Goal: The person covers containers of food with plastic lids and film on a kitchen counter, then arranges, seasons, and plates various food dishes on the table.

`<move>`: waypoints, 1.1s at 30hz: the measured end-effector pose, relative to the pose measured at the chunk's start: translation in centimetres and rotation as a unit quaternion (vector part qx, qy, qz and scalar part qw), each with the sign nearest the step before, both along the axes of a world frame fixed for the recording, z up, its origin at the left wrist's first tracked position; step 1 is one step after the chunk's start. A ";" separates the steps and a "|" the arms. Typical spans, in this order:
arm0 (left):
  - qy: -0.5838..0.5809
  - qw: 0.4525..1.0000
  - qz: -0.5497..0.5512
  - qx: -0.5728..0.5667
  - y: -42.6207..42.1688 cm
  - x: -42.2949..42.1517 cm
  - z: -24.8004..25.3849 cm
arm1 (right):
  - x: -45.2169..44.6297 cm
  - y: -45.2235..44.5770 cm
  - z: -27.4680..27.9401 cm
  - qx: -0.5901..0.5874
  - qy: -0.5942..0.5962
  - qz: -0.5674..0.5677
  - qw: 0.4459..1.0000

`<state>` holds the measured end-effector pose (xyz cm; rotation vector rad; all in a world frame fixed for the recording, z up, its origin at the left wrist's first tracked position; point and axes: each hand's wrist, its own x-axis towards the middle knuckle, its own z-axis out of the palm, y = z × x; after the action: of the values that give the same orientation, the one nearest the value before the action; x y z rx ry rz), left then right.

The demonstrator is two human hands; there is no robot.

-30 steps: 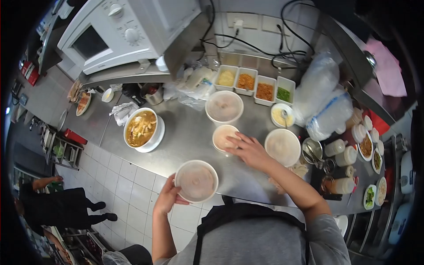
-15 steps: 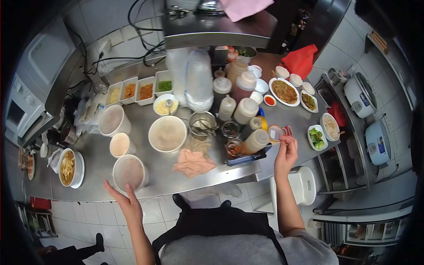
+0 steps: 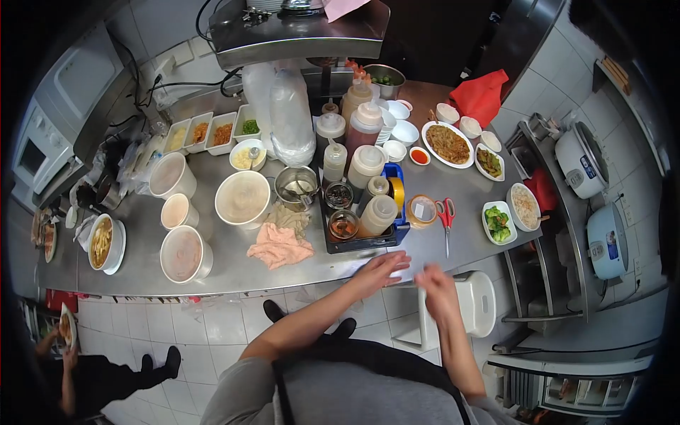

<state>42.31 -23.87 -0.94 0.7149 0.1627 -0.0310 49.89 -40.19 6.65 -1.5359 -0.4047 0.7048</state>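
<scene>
My left hand (image 3: 381, 273) is over the counter's front edge, its fingers stretched out and nothing visible in them. Close beside it, my right hand (image 3: 438, 289) is smeared by motion with the fingers partly curled; whether it holds anything cannot be made out. Just beyond my hands stands a black and blue caddy (image 3: 361, 244) with squeeze bottles (image 3: 377, 214) and small jars. Right of the caddy are a round lidded tub (image 3: 421, 210) and red-handled scissors (image 3: 445, 216). A crumpled orange cloth (image 3: 280, 246) lies to the left.
Several lidded tubs (image 3: 185, 253) stand on the left counter, near a bowl of food (image 3: 106, 242). Plated dishes (image 3: 448, 144) and greens (image 3: 499, 222) sit at the right. A white stool (image 3: 476, 304) is below the edge. Another person (image 3: 92, 379) holds a plate at lower left.
My left hand has moved right, away from the front tub. My right hand has come down and left from beside the small round tub. The other person's plate has come into view.
</scene>
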 end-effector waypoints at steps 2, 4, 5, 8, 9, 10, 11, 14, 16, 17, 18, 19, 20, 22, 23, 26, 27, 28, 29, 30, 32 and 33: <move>0.004 0.999 0.054 0.002 -0.4 2.1 -1.8 | -3.6 -4.0 -0.8 0.011 0.054 -0.025 0.998; 0.050 0.991 0.126 -0.011 -0.5 3.7 -1.8 | -4.8 -6.1 -1.9 -0.004 0.107 -0.047 0.993; 0.073 0.984 0.160 0.001 -0.6 4.8 -3.1 | -4.9 -6.3 -2.6 0.004 0.133 -0.049 0.990; 0.102 0.964 0.238 -0.051 -1.4 7.2 -5.3 | -4.3 -6.3 -4.9 -0.022 0.101 -0.012 0.995; 0.138 0.949 0.277 -0.063 -1.8 7.2 -3.7 | -3.8 -6.9 -6.1 -0.036 0.128 -0.022 0.991; 0.154 0.943 0.282 -0.083 -1.9 7.7 -3.9 | -3.5 -7.4 -6.9 -0.030 0.129 -0.022 0.991; 0.177 0.949 0.260 -0.038 -1.8 7.9 -3.7 | -3.0 -7.9 -7.9 -0.024 0.128 -0.021 0.991; 0.251 0.928 0.273 0.046 -2.1 8.7 -2.9 | -2.1 -8.8 -10.2 -0.044 0.123 -0.016 0.991; 0.231 0.918 0.296 0.125 -3.1 10.5 -6.4 | -1.7 -9.5 -11.3 -0.082 0.121 -0.016 0.989; 0.220 0.911 0.307 0.164 -3.1 11.1 -7.6 | -1.5 -9.7 -12.0 -0.105 0.122 -0.017 0.987; 0.210 0.936 0.233 0.160 -2.5 9.9 -6.2 | -1.3 -10.1 -13.0 -0.128 0.124 -0.019 0.984; 0.198 0.955 0.157 0.155 -2.0 8.2 -5.1 | -1.3 -10.5 -14.1 -0.127 0.141 0.001 0.982; 0.185 0.968 0.080 0.149 -1.3 5.9 -3.0 | -1.5 -10.3 -14.6 -0.142 0.151 0.033 0.978; 0.080 0.972 0.059 0.214 0.0 0.5 -0.7 | -2.9 -9.2 -14.8 -0.172 0.169 0.101 0.965; 0.014 0.972 0.080 0.218 0.8 -2.5 0.1 | -4.0 -7.0 -12.3 -0.203 0.133 0.173 0.955; -0.040 0.933 0.240 0.264 6.1 -13.1 4.8 | -5.9 1.8 -8.3 -0.174 -0.003 0.398 0.901; -0.003 0.912 0.295 0.287 8.4 -16.7 5.2 | -7.0 5.6 -6.9 -0.147 -0.010 0.461 0.875; 0.018 0.899 0.371 0.232 10.3 -20.3 7.4 | -8.5 9.6 -5.4 -0.120 -0.017 0.522 0.844; -0.013 0.839 0.463 0.286 12.8 -23.3 8.4 | -10.1 13.4 -4.8 -0.099 -0.028 0.565 0.818; 0.046 0.796 0.519 0.310 15.0 -26.2 9.8 | -11.9 17.1 -4.2 -0.077 -0.039 0.606 0.790; 0.110 0.728 0.604 0.303 20.1 -30.6 11.1 | -16.2 23.5 -1.6 -0.054 0.034 0.606 0.793; 0.123 0.689 0.642 0.312 22.7 -31.9 11.5 | -18.0 25.8 -1.5 -0.058 0.081 0.599 0.795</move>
<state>10.39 -1.17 10.56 1.1426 0.9511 1.3595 31.86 -14.37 5.12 -1.1722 -1.2602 1.8485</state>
